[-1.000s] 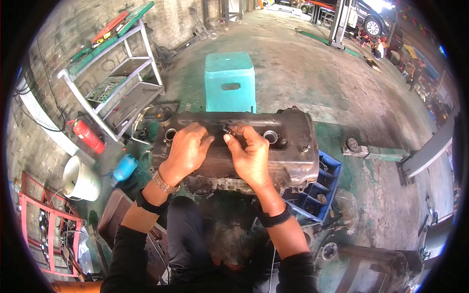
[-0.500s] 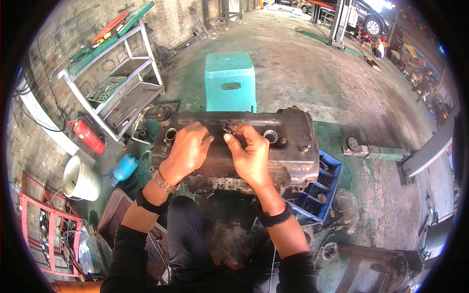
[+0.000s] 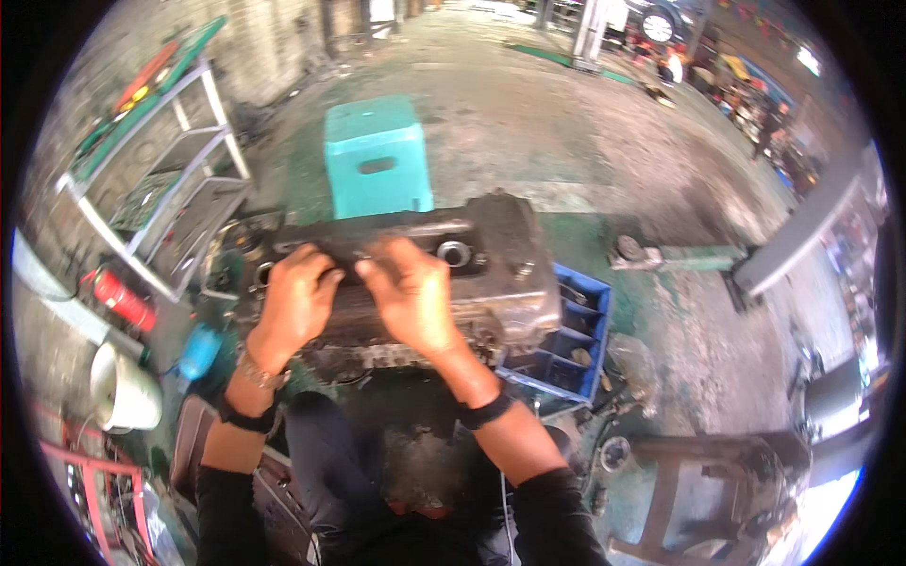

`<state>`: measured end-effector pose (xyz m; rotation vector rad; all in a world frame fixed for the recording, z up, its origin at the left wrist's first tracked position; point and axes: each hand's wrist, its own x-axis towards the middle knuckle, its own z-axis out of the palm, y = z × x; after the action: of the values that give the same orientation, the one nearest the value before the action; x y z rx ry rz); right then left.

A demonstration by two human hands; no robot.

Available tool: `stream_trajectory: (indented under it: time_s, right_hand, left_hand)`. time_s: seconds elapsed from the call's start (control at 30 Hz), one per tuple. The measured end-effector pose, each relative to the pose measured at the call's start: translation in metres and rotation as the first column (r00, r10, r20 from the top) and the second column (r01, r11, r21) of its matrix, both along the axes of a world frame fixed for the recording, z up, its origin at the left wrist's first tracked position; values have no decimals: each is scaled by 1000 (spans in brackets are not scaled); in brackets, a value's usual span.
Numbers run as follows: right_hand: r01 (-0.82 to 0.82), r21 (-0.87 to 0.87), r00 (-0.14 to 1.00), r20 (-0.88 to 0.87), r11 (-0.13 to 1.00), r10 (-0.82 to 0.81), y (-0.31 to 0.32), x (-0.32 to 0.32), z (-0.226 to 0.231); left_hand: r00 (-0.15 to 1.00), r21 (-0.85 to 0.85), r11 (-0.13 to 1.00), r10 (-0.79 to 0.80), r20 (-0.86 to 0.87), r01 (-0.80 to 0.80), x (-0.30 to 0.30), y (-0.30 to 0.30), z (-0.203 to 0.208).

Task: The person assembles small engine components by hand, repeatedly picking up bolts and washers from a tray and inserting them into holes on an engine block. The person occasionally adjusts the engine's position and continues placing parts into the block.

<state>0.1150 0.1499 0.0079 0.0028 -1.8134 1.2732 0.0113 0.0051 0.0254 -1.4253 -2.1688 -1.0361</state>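
A grimy engine block (image 3: 510, 283) stands on the workshop floor in front of me, topped by a dark cover (image 3: 396, 236) with round holes. My left hand (image 3: 294, 300) rests on the cover's near left part, fingers curled over its edge. My right hand (image 3: 411, 294) lies flat beside it, fingertips on the cover's middle. The two hands nearly touch. Whether either one pinches a small part is hidden under the fingers. My dark trousers and knees fill the space below.
A teal plastic stool (image 3: 376, 156) stands just beyond the engine. A blue crate (image 3: 566, 349) sits at the engine's right. A metal shelf rack (image 3: 156, 189), a red fire extinguisher (image 3: 121, 300) and a white bucket (image 3: 123, 387) line the left wall. Grey beam (image 3: 802, 236) at right.
The view has shifted: my head moved closer and the engine sits more to the left. Both hands stay on the cover, slid slightly toward its near edge.
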Motion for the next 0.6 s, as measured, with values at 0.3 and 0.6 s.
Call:
stream_trajectory:
  time_s: [0.3, 0.6]
  right_hand:
    - [-37, -22, 998, -54, 999, 36, 1, -5, -2]
    - [-39, -51, 999, -2, 998, 38, -1, -3, -1]
  left_hand:
    - [993, 39, 994, 103, 61, -106, 7, 3, -2]
    - [989, 91, 991, 91, 116, -102, 3, 3, -9]
